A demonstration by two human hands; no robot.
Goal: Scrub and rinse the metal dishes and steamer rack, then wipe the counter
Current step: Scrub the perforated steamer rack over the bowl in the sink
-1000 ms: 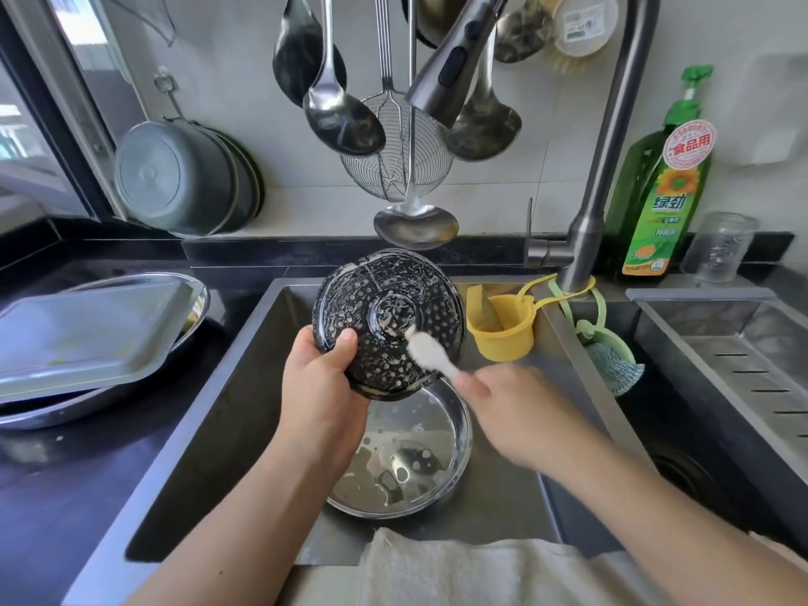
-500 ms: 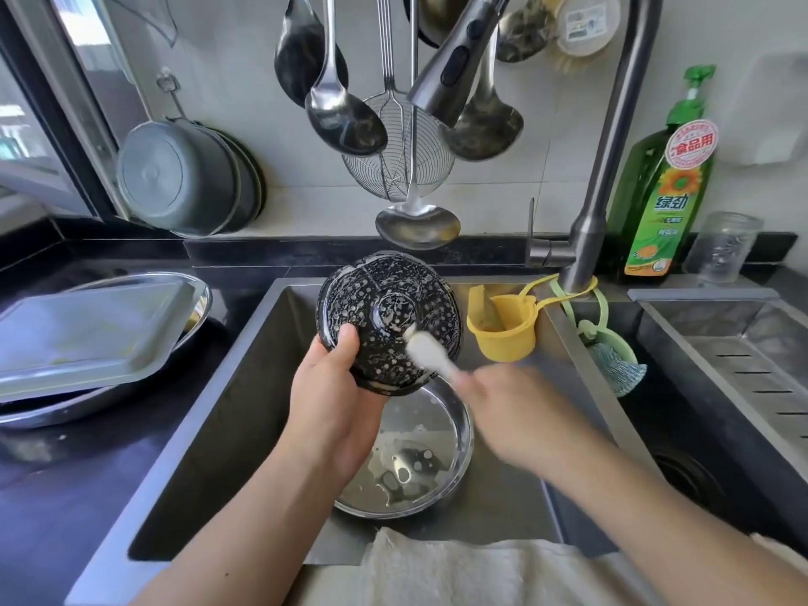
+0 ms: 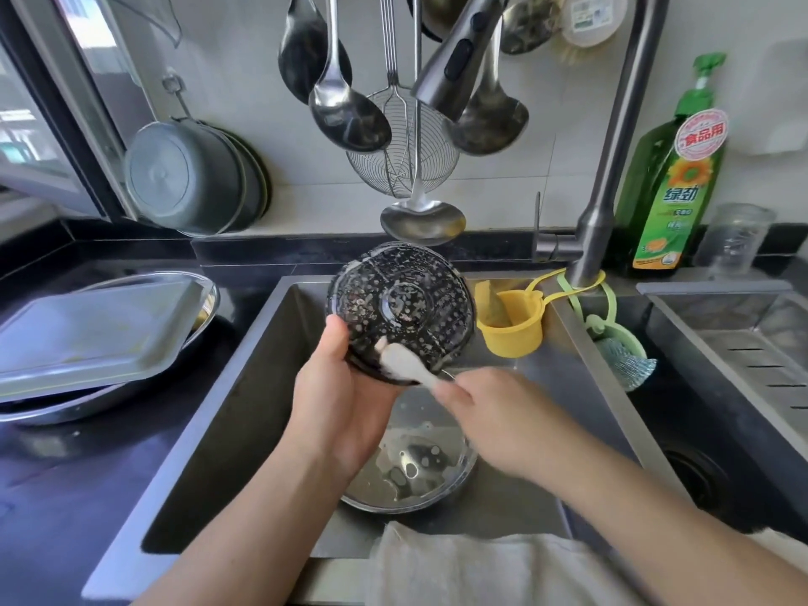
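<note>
Since the earlier frames the brush (image 3: 404, 363) head is being shown lower on the rack (image 3: 400, 310), shifted from the right of the hub to the lower left edge, just beside the left thumb; the rack itself is being kept at much the same height over the sink (image 3: 245, 387).

The round perforated rack, flecked with suds, is being held tilted, its face turned toward the camera, above a metal dish (image 3: 419, 470) lying on the sink floor. It is being gripped at its lower left rim by the left hand (image 3: 339, 402): the thumb is being pressed on the front face, while the palm and remaining fingers are hidden behind it. The left forearm is being extended up from the lower left, wrist bent back.

The white brush is being gripped by its handle in the right hand (image 3: 494, 413), whose fingers are curled round it; the hand is motion-blurred. The brush head is touching the rack's lower rim. The right forearm is being brought in from the lower right, across the front of the sink.

A tray (image 3: 87, 330) is resting on the counter (image 3: 65, 474) to the left, on top of a round dish. A cloth (image 3: 459, 566) is draped over the near sink edge. A soap bottle (image 3: 673, 181) is standing right of the tap (image 3: 612, 168).
</note>
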